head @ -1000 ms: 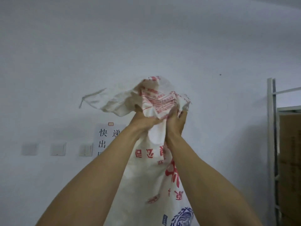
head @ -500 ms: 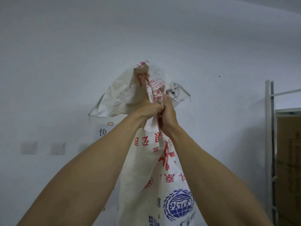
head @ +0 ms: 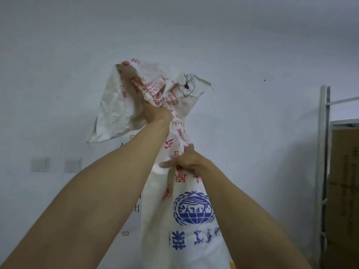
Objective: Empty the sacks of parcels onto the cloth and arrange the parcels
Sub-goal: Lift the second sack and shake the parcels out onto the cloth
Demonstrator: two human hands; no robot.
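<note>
the white printed sack [head: 194, 210] hangs upside down, raised high before the wall [head: 252, 45]. the left hand [head: 158, 113] clenches its bunched upper end; just below, the right hand [head: 187, 161] grips the gathered fabric, fingers [head: 167, 164] curled round it.

White printed sack [head: 186, 220], upended, bunched

Wall switches [head: 40, 164] — shelving [head: 323, 152], cardboard boxes [head: 344, 191]
</note>
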